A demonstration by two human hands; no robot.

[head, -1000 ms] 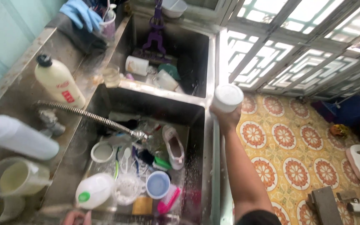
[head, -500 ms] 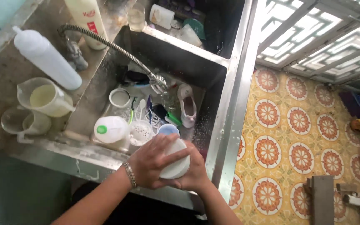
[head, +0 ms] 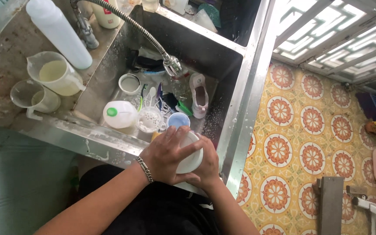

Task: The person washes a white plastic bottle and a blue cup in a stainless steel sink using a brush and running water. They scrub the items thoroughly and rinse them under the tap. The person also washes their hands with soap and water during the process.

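Moved: the white cup [head: 191, 157] has come from beside the window down to lower centre, over the sink's [head: 236, 126] front rim.
Left hand [head: 167, 154]: grip wrapped over the cup (bracelet at wrist).
Right hand [head: 205, 167]: grip closed beneath the cup.
Package: white jug with round green label [head: 119, 114], left in the basin.

Steel sink [head: 236, 109] and counter [head: 9, 65], with what lies on them

The counter carries 2 clear measuring jugs, 1 [head: 57, 77] filled with pale yellow liquid, 1 [head: 35, 98] nearly empty, beside a lying white bottle [head: 59, 32]. In the near basin lie a white jug with a green cap [head: 119, 114], a clear strainer cup [head: 150, 119], a blue-lidded cup [head: 179, 120], a round lid [head: 129, 83], a white shoe [head: 199, 95] and some utensils [head: 153, 93]. The far basin holds more items, too cropped to tell.
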